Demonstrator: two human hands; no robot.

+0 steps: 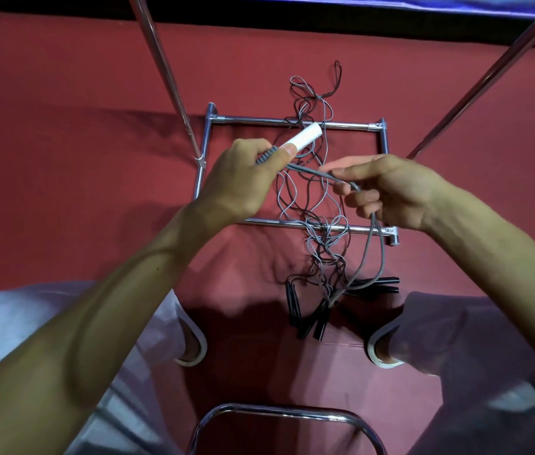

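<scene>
Left grip holds one white handle; right grip pinches one grey cord.

Tangled cords draped over metal frame, handles nearer, floor beneath, hands above.

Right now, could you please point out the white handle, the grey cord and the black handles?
white handle [305, 136], head view, middle of the white tube.
grey cord [315, 172], head view, taut stretch beside that handle.
black handles [293, 303], head view, leftmost handle's shaft.
</scene>
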